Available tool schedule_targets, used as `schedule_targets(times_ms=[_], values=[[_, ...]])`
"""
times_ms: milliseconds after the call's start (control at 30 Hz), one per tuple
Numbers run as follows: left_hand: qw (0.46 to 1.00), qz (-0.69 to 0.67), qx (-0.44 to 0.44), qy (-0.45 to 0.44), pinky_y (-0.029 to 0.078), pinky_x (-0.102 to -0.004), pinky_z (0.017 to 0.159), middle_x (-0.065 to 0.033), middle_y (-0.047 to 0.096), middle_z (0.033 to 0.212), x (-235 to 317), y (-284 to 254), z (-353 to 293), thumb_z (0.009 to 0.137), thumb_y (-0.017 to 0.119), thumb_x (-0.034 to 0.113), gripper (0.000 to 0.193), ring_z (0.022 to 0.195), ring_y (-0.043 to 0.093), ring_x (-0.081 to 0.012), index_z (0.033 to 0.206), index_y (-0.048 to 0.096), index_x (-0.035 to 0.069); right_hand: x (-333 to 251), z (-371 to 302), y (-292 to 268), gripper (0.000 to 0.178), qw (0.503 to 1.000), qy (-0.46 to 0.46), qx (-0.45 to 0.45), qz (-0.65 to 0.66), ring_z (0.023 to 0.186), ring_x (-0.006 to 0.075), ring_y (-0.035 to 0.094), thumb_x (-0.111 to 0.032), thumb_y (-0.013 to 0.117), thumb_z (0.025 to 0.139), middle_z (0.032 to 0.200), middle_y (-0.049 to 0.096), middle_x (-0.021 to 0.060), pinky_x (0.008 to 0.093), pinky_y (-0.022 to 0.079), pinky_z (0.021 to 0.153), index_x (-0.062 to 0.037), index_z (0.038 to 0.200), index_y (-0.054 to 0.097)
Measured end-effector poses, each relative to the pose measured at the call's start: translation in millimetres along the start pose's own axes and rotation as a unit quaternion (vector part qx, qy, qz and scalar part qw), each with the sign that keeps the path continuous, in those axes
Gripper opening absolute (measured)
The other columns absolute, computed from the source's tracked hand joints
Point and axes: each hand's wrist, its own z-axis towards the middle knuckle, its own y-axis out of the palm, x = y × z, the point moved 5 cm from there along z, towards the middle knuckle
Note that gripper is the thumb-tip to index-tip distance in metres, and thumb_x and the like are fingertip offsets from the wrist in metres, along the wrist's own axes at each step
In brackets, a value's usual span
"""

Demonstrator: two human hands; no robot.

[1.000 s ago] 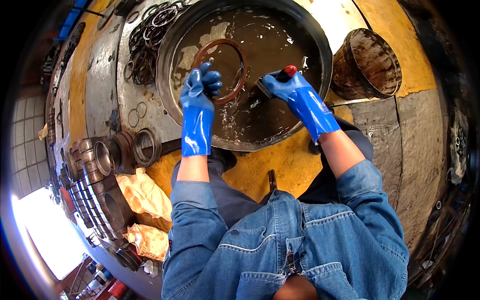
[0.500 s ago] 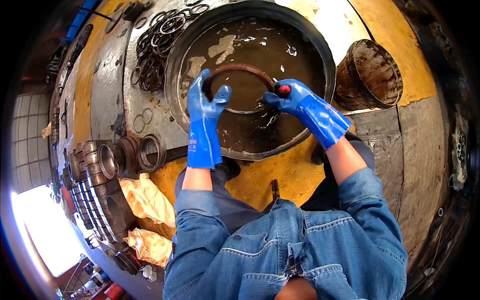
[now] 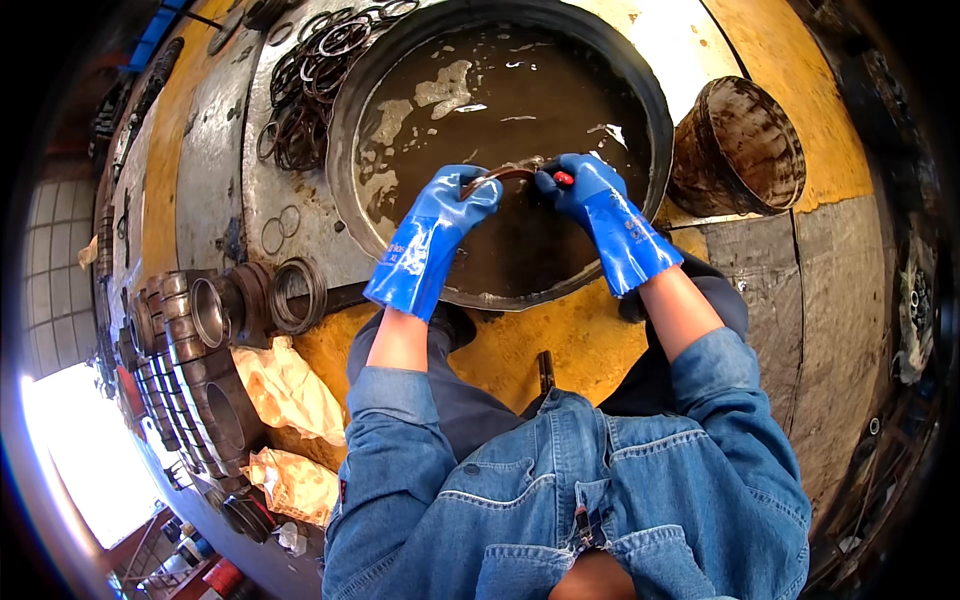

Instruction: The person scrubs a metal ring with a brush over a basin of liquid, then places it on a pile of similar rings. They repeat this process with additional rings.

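Both hands wear blue rubber gloves and are over a wide round tub (image 3: 341, 140) of murky brown liquid. My left hand (image 3: 440, 212) is closed on the left side of a brown metal ring (image 3: 508, 173). My right hand (image 3: 592, 190) is closed around a small red-handled tool (image 3: 564, 178) at the ring's right side. The tool's working end is hidden, so its kind does not show. Only the ring's far arc shows; the rest is out of sight behind the gloves or in the liquid.
A heap of thin dark rings (image 3: 305, 95) lies left of the tub. A rusty bucket (image 3: 745, 150) stands tilted at right. Stacked metal cylinders (image 3: 185, 330) and crumpled brown paper (image 3: 290, 390) are at lower left. Two thin rings (image 3: 281, 230) lie on the metal sheet.
The ring has come down and nearer to me, and its raised arc shows much less. My left hand has moved right and tilted inward; my right hand still has the red-handled tool.
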Motion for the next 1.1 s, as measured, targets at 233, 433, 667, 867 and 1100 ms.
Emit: schedule_targets(times_ms=[233, 433, 667, 867, 1100], values=[[0.979, -0.155, 0.121, -0.050, 0.047, -0.0241, 0.058, -0.0037, 0.071, 0.082, 31, -31, -23, 0.102, 0.075, 0.030, 0.036, 0.066, 0.061, -0.0087, 0.121, 0.068, 0.000, -33, -29, -23, 0.015, 0.943, -0.274, 0.047, 0.182, 0.089, 0.0352, 0.075, -0.021, 0.075, 0.093, 0.106, 0.078, 0.0105, 0.0418, 0.061, 0.080, -0.0156, 0.107, 0.077], [0.978, -0.178, 0.092, -0.055, 0.045, -0.0237, 0.056, -0.0023, 0.069, 0.079, 32, -25, -13, 0.103, 0.074, 0.031, 0.035, 0.062, 0.057, -0.0078, 0.121, 0.069, 0.002, -33, -14, -1, 0.025, 0.944, -0.294, 0.147, 0.010, 0.087, 0.0363, 0.074, -0.025, 0.074, 0.090, 0.112, 0.077, 0.0065, 0.0474, 0.059, 0.077, -0.0258, 0.115, 0.074], [0.967, -0.234, 0.082, -0.055, 0.039, -0.0216, 0.053, -0.0031, 0.069, 0.081, 36, -22, -13, 0.105, 0.072, 0.029, 0.031, 0.060, 0.052, -0.0061, 0.121, 0.068, 0.003, -22, -12, 17, 0.031, 0.953, 0.055, -0.094, 0.284, 0.075, 0.0171, 0.067, -0.038, 0.067, 0.093, 0.079, 0.072, 0.0101, 0.0357, 0.052, 0.072, -0.0090, 0.092, 0.077], [0.955, -0.275, 0.105, -0.034, 0.039, -0.0206, 0.052, -0.0059, 0.070, 0.085, 29, -20, -12, 0.107, 0.069, 0.023, 0.026, 0.063, 0.054, -0.0068, 0.123, 0.066, 0.002, -45, -50, 14, 0.027, 0.739, 0.038, -0.168, 0.651, 0.083, 0.0126, 0.070, -0.026, 0.076, 0.095, 0.090, 0.076, 0.0068, 0.0286, 0.055, 0.077, -0.0001, 0.102, 0.079], [0.951, -0.294, 0.094, 0.000, 0.042, -0.0217, 0.056, -0.0042, 0.067, 0.078, 36, -11, -13, 0.105, 0.072, 0.028, 0.035, 0.064, 0.056, -0.0077, 0.124, 0.066, 0.000, -47, -36, 25, 0.035, 0.866, 0.037, -0.184, 0.463, 0.088, 0.0161, 0.074, -0.034, 0.079, 0.093, 0.096, 0.079, 0.0097, 0.0302, 0.059, 0.082, -0.0007, 0.104, 0.079]])
